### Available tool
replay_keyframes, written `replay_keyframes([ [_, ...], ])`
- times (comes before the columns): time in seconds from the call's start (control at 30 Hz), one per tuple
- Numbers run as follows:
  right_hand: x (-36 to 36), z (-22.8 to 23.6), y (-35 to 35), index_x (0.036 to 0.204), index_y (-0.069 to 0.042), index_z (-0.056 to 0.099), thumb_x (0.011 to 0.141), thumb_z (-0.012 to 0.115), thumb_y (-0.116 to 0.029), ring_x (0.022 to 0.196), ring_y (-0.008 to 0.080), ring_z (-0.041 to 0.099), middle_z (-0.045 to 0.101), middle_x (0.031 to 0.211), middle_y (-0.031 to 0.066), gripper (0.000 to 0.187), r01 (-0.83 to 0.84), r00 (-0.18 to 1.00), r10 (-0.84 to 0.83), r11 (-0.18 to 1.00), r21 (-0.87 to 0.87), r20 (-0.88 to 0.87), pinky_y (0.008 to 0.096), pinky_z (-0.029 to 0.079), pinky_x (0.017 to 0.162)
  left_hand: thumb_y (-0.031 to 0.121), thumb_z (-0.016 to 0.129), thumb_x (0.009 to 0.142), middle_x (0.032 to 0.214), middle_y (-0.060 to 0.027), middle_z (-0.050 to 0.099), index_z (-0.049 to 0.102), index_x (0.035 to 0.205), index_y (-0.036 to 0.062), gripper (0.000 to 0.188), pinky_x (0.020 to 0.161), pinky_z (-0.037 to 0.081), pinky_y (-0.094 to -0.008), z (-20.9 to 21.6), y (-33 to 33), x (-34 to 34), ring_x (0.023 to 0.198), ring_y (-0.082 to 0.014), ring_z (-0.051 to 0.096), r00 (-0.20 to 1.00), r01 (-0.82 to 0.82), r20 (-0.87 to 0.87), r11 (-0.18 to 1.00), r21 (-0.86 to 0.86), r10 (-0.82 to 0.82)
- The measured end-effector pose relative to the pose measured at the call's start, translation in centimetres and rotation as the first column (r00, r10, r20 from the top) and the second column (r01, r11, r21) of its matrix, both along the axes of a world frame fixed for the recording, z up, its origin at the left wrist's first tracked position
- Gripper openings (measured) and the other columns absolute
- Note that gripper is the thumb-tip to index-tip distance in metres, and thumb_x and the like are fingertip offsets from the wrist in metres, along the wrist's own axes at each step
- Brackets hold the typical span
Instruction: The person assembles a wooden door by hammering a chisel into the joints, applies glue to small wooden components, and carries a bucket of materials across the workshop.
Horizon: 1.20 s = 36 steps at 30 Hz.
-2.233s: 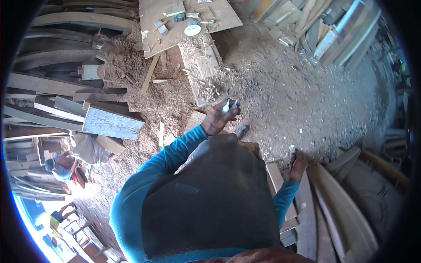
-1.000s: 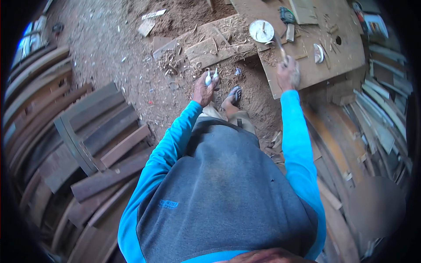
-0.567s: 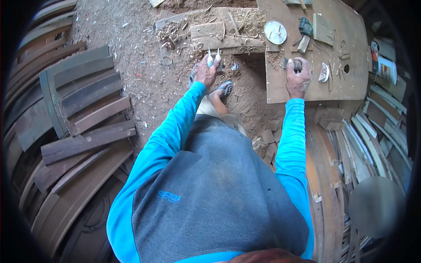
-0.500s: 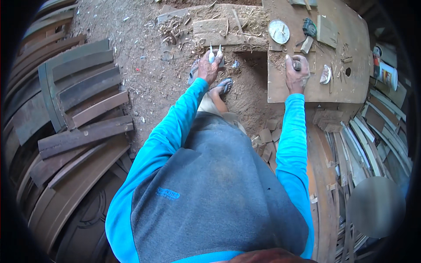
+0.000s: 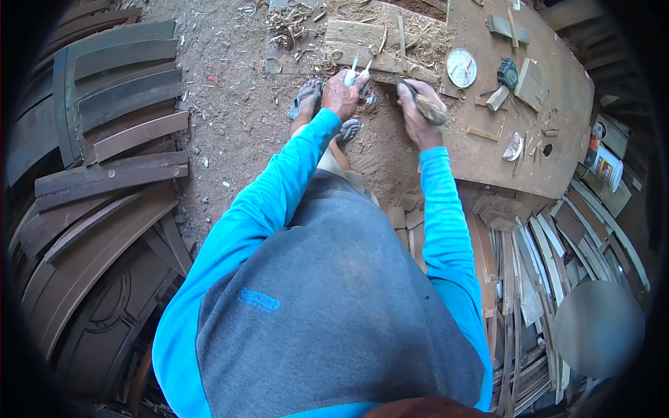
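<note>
In my left hand [image 5: 340, 97] are two small whitish squeeze bottles [image 5: 351, 76] with thin pointed nozzles, which look like glue bottles. The fingers are wrapped round them, and the nozzles point away from me. My right hand [image 5: 418, 124] is closed round a rounded tool [image 5: 431, 110], brown and worn with a dark edge. Its exact kind does not show. That hand is over the ground, just left of the brown workboard [image 5: 481, 157]. A plank [image 5: 362, 45] covered with wood shavings lies beyond my left hand.
A round white lid [image 5: 461, 67], a tape measure [image 5: 507, 72], wood blocks [image 5: 531, 83] and a whitish curved piece [image 5: 513, 147] lie on the workboard. Carved wood panels [image 5: 129, 97] are stacked at left. Wood strips [image 5: 529, 292] and a white tub [image 5: 605, 169] stand at right.
My right hand has moved left off the workboard with the brown tool, coming closer to my left hand. The left hand keeps hold of the bottles. The whole view has shifted slightly.
</note>
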State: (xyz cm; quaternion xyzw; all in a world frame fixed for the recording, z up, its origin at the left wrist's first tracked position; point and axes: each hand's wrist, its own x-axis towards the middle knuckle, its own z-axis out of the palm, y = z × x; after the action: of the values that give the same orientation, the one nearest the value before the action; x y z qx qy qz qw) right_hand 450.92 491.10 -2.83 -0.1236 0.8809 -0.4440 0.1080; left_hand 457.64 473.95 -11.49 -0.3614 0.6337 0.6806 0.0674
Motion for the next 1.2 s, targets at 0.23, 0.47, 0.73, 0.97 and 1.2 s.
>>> replay_keyframes([
  [0.23, -0.6, -1.4, -4.1, 0.101, -0.003, 0.071, 0.091, 0.068, -0.016, 0.092, 0.0316, 0.07, 0.072, 0.098, 0.0158, 0.017, -0.123, 0.992, 0.123, 0.992, 0.001, -0.036, 0.0407, 0.054, 0.084, 0.033, 0.073, 0.094, 0.084, -0.0082, 0.068, 0.068, 0.099, 0.0011, 0.033, 0.063, 0.059, -0.0341, -2.1, 0.4, 1.5, 0.074, -0.018, 0.067, 0.999, 0.053, -0.003, 0.993, -0.104, -0.054],
  [0.47, -1.1, -2.3, -4.6, 0.1, -0.002, 0.07, 0.09, 0.069, -0.013, 0.092, 0.0327, 0.069, 0.071, 0.097, 0.0155, 0.014, -0.173, 0.975, 0.179, 0.984, 0.05, -0.129, 0.0402, 0.054, 0.082, 0.046, 0.075, 0.09, 0.082, -0.0145, 0.069, 0.068, 0.094, 0.0017, 0.045, 0.07, 0.05, -0.041, 1.2, 0.0, 0.9, 0.074, -0.0281, 0.064, 0.997, 0.048, 0.073, 0.98, -0.195, -0.035],
  [0.73, -0.9, -2.6, -4.8, 0.099, -0.002, 0.07, 0.088, 0.071, -0.01, 0.092, 0.0322, 0.069, 0.071, 0.096, 0.0154, 0.013, -0.176, 0.978, 0.177, 0.984, 0.019, -0.113, 0.0407, 0.055, 0.082, 0.041, 0.073, 0.092, 0.08, -0.0166, 0.067, 0.067, 0.092, 0.0026, 0.039, 0.072, 0.05, -0.0444, 1.4, 0.0, 0.9, 0.076, -0.0311, 0.065, 0.997, 0.044, 0.076, 0.979, -0.2, -0.029],
  [0.97, -0.9, -2.8, -4.4, 0.105, -0.009, 0.069, 0.09, 0.072, -0.017, 0.089, 0.0343, 0.071, 0.069, 0.103, 0.0145, 0.018, -0.276, 0.937, 0.304, 0.946, 0.168, -0.175, 0.0432, 0.057, 0.074, 0.042, 0.074, 0.092, 0.078, -0.01, 0.066, 0.067, 0.088, 0.0027, 0.04, 0.066, 0.049, -0.0379, 2.3, 0.1, 0.7, 0.069, -0.0212, 0.06, 0.996, -0.013, 0.087, 0.994, -0.105, 0.022],
  [1.2, -0.8, -2.5, -4.4, 0.105, -0.008, 0.069, 0.091, 0.071, -0.018, 0.088, 0.034, 0.071, 0.069, 0.102, 0.0142, 0.017, -0.285, 0.933, 0.318, 0.939, 0.192, -0.168, 0.0429, 0.057, 0.074, 0.043, 0.074, 0.091, 0.075, -0.0137, 0.067, 0.066, 0.091, 0.0027, 0.041, 0.065, 0.05, -0.0417, 0.4, 0.4, 1.1, 0.067, -0.0264, 0.063, 0.999, 0.003, 0.047, 0.987, -0.16, 0.005],
])
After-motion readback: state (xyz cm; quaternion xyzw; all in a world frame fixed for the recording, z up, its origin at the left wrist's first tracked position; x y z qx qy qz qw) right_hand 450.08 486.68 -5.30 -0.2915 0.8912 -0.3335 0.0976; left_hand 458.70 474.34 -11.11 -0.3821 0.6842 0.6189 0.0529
